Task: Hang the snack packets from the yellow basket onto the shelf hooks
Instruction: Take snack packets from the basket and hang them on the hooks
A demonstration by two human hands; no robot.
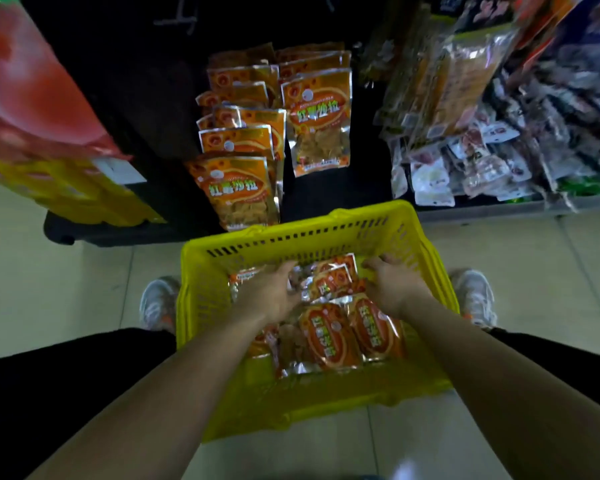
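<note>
Touching snack packets (340, 336), left hand (269, 294), right hand (394, 287)

1. We log a black shelf unit (136, 81), dark and unlit, as our landmark.
2. In front of it we record a pale tiled floor (84, 271) with thin grout lines, lit brighter than the unit.
3. At its lower left we note a black base foot (59, 233) on the tiles.
4. To its left we list blurred red-and-yellow packaging (32, 98).
5. To its right we list a grey ledge (499, 212) bearing heaped mixed packets (482, 161).
</note>
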